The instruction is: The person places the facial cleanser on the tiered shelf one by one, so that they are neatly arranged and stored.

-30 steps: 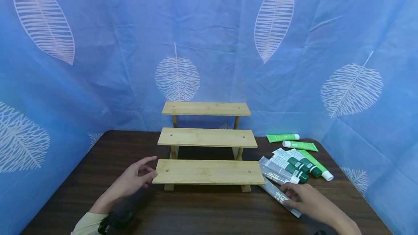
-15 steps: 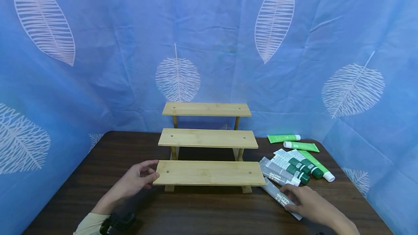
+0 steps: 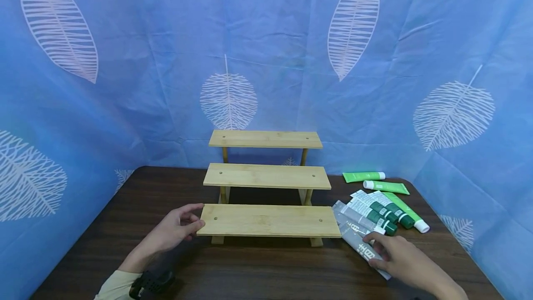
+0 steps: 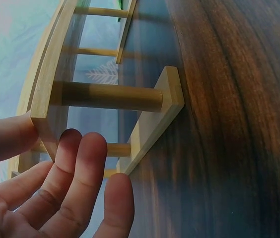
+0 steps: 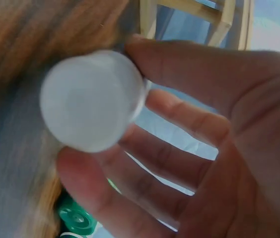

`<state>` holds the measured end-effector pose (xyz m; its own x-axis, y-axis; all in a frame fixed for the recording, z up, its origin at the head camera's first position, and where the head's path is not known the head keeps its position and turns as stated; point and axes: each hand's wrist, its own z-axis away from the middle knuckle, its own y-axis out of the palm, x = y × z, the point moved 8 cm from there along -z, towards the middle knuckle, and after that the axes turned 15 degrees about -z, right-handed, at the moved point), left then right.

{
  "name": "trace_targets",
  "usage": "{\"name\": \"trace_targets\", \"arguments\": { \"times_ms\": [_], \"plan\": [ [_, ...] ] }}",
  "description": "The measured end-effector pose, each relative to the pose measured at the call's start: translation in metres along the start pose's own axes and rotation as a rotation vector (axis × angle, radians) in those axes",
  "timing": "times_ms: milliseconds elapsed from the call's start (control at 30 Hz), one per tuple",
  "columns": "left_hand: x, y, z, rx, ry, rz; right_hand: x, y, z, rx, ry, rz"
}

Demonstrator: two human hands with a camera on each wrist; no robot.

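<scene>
A three-tier wooden display stand (image 3: pixel 268 220) stands on the dark table. My left hand (image 3: pixel 175 229) pinches the left end of its lowest board, with the thumb and fingers on either side of the board's edge (image 4: pixel 41 111) in the left wrist view. To the right of the stand, my right hand (image 3: pixel 397 257) holds a silver-grey squeeze tube (image 3: pixel 359 243) near its capped end. Its round white cap (image 5: pixel 83 104) faces the right wrist camera, between thumb and fingers. The tube slants, its far end near the board's right corner and other tubes.
Another grey tube (image 3: pixel 354 214), several white tubes with green caps (image 3: pixel 389 228) and several light-green tubes (image 3: pixel 386 187) lie on the table (image 3: pixel 250 274) at the right. A blue leaf-print cloth (image 3: pixel 283 91) hangs behind and at the sides.
My left hand has closed in on the lowest board's end and taken hold of it. My right hand has shifted the grey tube slightly to the right, away from the board's corner.
</scene>
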<state>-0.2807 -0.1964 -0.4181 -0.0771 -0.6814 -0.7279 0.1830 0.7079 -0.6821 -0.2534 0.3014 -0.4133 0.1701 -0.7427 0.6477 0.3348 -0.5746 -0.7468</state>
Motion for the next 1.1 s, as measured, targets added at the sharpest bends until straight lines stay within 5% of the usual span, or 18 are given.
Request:
{"name": "trace_targets", "arguments": {
  "times_ms": [167, 433, 800, 1100],
  "plan": [
    [0.002, -0.001, 0.001, -0.012, -0.018, -0.008, 0.007, -0.012, 0.000, -0.116, 0.040, 0.040],
    [0.001, -0.003, 0.001, -0.016, -0.017, -0.014, 0.027, -0.030, -0.001, -0.322, -0.043, 0.091],
    [0.001, -0.001, 0.001, -0.008, 0.023, 0.007, 0.057, -0.046, -0.004, -0.562, -0.151, 0.025],
    [-0.001, -0.001, 0.002, -0.004, 0.045, 0.007, 0.088, -0.045, -0.018, -0.659, -0.181, -0.089]
  ]
}}
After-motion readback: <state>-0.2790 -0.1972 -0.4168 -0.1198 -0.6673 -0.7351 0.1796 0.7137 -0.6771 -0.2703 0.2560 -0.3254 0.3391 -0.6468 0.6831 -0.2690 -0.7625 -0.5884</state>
